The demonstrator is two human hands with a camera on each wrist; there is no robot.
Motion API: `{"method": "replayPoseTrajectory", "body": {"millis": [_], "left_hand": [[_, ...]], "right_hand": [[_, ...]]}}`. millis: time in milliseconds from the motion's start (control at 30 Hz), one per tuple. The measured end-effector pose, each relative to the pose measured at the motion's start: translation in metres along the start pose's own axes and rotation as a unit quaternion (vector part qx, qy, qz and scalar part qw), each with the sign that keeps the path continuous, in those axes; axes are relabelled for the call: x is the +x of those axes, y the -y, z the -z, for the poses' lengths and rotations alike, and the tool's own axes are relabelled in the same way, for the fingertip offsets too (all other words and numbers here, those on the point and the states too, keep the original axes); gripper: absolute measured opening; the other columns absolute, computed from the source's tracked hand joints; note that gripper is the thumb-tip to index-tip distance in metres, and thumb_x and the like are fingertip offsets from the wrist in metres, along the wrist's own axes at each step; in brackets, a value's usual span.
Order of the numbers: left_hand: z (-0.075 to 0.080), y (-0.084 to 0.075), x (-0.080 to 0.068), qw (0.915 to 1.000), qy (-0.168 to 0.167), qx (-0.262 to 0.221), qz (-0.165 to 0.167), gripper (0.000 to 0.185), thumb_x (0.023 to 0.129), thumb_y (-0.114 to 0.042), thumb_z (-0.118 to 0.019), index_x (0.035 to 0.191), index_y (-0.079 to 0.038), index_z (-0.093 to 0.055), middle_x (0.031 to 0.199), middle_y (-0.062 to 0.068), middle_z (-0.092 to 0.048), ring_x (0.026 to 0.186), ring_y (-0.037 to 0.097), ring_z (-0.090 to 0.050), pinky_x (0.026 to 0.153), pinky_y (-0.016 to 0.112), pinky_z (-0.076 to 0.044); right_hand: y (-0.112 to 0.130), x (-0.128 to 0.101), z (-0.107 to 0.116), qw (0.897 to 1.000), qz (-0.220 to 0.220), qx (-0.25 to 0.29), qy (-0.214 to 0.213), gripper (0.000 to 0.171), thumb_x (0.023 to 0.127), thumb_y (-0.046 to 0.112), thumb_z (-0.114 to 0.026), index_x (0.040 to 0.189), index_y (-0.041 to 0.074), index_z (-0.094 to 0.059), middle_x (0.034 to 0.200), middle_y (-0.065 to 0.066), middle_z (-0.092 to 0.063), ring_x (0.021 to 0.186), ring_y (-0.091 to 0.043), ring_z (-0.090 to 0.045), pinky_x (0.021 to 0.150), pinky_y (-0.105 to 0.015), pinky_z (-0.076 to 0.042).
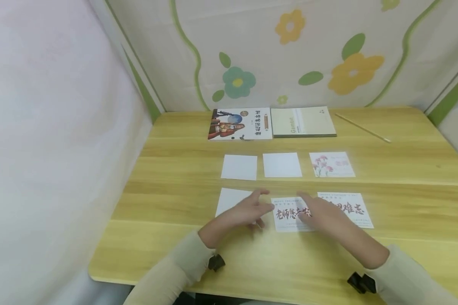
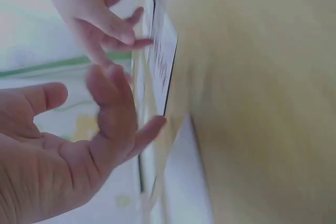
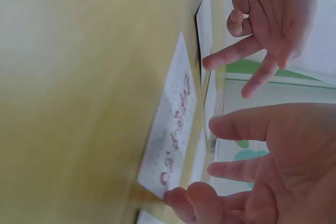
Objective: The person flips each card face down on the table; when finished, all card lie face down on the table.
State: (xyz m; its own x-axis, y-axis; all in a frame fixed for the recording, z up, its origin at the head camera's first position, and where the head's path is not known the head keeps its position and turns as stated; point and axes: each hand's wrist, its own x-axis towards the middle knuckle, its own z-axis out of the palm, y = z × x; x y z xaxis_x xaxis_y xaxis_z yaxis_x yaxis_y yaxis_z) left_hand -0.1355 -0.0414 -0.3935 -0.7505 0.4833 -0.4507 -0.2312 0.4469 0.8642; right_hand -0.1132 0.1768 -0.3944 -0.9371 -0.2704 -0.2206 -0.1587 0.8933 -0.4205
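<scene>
A white card with red handwriting-style characters (image 1: 284, 224) lies flat on the wooden table between my hands. At its left edge is my left hand (image 1: 248, 209), fingers loosely spread, a fingertip close to the card's corner; whether it touches cannot be told. My right hand (image 1: 324, 216) reaches over the card's right side, partly covering it, and in the right wrist view a fingertip meets its corner. Neither hand grips anything. A blank white card (image 1: 228, 198) lies partly under the left hand. To the right is another red-lettered card (image 1: 360, 216), partly hidden by the right hand.
Behind lie two blank white cards (image 1: 239, 167) and a pink-flower card (image 1: 341, 169). Farther back are an illustrated book (image 1: 255, 123), a pale green book (image 1: 313, 123) and a thin stick (image 1: 362, 127). A flower-patterned curtain (image 1: 267, 55) borders the table's back.
</scene>
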Motion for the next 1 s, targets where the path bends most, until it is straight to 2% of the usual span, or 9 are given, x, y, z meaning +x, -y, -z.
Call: {"method": "replayPoseTrajectory", "body": {"millis": [167, 267, 333, 400, 500, 600, 767, 900, 1000], "left_hand": [[-0.017, -0.004, 0.011, 0.992, -0.009, -0.119, 0.042, 0.061, 0.083, -0.038, -0.051, 0.133, -0.02, -0.021, 0.087, 0.019, -0.056, 0.064, 0.027, -0.057, 0.049, 0.035, -0.048], [-0.018, -0.006, 0.016, 0.969, -0.032, -0.239, 0.054, 0.057, 0.082, -0.036, -0.051, 0.13, -0.016, -0.026, 0.096, 0.018, -0.054, 0.061, 0.019, -0.053, 0.046, 0.026, -0.044], [-0.018, -0.007, 0.018, 0.9524, -0.023, -0.302, 0.036, 0.052, 0.082, -0.035, -0.05, 0.126, -0.014, -0.033, 0.102, 0.015, -0.053, 0.061, 0.015, -0.05, 0.044, 0.022, -0.04], [-0.019, -0.01, 0.02, 0.9498, -0.001, -0.313, 0.008, 0.044, 0.082, -0.033, -0.051, 0.12, -0.014, -0.043, 0.104, 0.01, -0.054, 0.061, 0.013, -0.049, 0.043, 0.022, -0.038], [-0.023, -0.012, 0.022, 0.9777, 0.004, -0.196, -0.074, 0.033, 0.083, -0.028, -0.052, 0.115, -0.02, -0.052, 0.105, 0.003, -0.051, 0.062, 0.015, -0.05, 0.045, 0.025, -0.042], [-0.026, -0.008, 0.024, 0.9911, -0.074, 0.003, -0.11, 0.035, 0.079, -0.027, -0.058, 0.113, -0.033, -0.051, 0.107, 0.002, -0.044, 0.071, 0.016, -0.048, 0.054, 0.029, -0.043], [-0.026, 0.002, 0.031, 0.9744, -0.132, 0.154, -0.098, 0.042, 0.075, -0.027, -0.065, 0.113, -0.033, -0.048, 0.089, 0.0, -0.05, 0.066, 0.014, -0.049, 0.054, 0.029, -0.043], [-0.025, 0.004, 0.036, 0.9596, -0.127, 0.235, -0.088, 0.036, 0.077, -0.02, -0.063, 0.111, -0.024, -0.051, 0.079, -0.003, -0.056, 0.058, 0.011, -0.051, 0.056, 0.027, -0.043], [-0.027, 0.002, 0.037, 0.9342, -0.114, 0.333, -0.06, 0.036, 0.077, -0.024, -0.062, 0.111, -0.022, -0.051, 0.088, -0.007, -0.058, 0.069, 0.01, -0.053, 0.063, 0.027, -0.041]], "right_hand": [[0.004, -0.006, -0.009, 1.0, -0.007, 0.001, -0.003, 0.068, 0.082, 0.042, -0.051, 0.134, 0.007, -0.025, 0.113, -0.029, -0.046, 0.089, -0.039, -0.051, 0.062, -0.049, -0.043], [0.009, -0.005, -0.014, 1.0, -0.019, 0.02, -0.007, 0.076, 0.081, 0.057, -0.04, 0.137, 0.011, -0.019, 0.11, -0.027, -0.049, 0.081, -0.036, -0.054, 0.062, -0.052, -0.043], [0.012, -0.004, -0.013, 0.996, -0.02, 0.081, -0.006, 0.075, 0.081, 0.06, -0.035, 0.138, 0.015, -0.015, 0.111, -0.022, -0.051, 0.082, -0.032, -0.055, 0.06, -0.048, -0.044], [0.016, -0.004, -0.009, 0.982, -0.012, 0.19, -0.002, 0.069, 0.085, 0.055, -0.033, 0.138, 0.016, -0.015, 0.11, -0.02, -0.052, 0.078, -0.027, -0.055, 0.056, -0.042, -0.046], [0.018, -0.005, 0.001, 0.949, 0.023, 0.312, -0.043, 0.054, 0.091, 0.035, -0.038, 0.137, 0.016, -0.017, 0.109, -0.019, -0.052, 0.078, -0.024, -0.057, 0.056, -0.036, -0.048], [0.012, -0.006, 0.008, 0.93, 0.05, 0.344, -0.116, 0.055, 0.089, 0.018, -0.046, 0.137, 0.021, -0.018, 0.083, -0.018, -0.056, 0.055, -0.016, -0.053, 0.046, -0.029, -0.046], [-0.011, -0.005, 0.004, 0.949, 0.036, 0.264, -0.167, 0.053, 0.081, 0.015, -0.059, 0.127, 0.02, -0.034, 0.059, -0.009, -0.045, 0.044, -0.012, -0.038, 0.038, -0.026, -0.036], [-0.029, 0.001, -0.008, 0.974, 0.006, 0.203, -0.1, 0.033, 0.079, 0.023, -0.062, 0.108, 0.012, -0.05, 0.062, -0.005, -0.05, 0.048, -0.016, -0.044, 0.043, -0.029, -0.039], [-0.037, 0.006, -0.018, 0.986, 0.0, 0.157, -0.052, 0.033, 0.078, 0.025, -0.062, 0.107, 0.012, -0.053, 0.059, -0.002, -0.048, 0.047, -0.016, -0.044, 0.044, -0.029, -0.038]]}}
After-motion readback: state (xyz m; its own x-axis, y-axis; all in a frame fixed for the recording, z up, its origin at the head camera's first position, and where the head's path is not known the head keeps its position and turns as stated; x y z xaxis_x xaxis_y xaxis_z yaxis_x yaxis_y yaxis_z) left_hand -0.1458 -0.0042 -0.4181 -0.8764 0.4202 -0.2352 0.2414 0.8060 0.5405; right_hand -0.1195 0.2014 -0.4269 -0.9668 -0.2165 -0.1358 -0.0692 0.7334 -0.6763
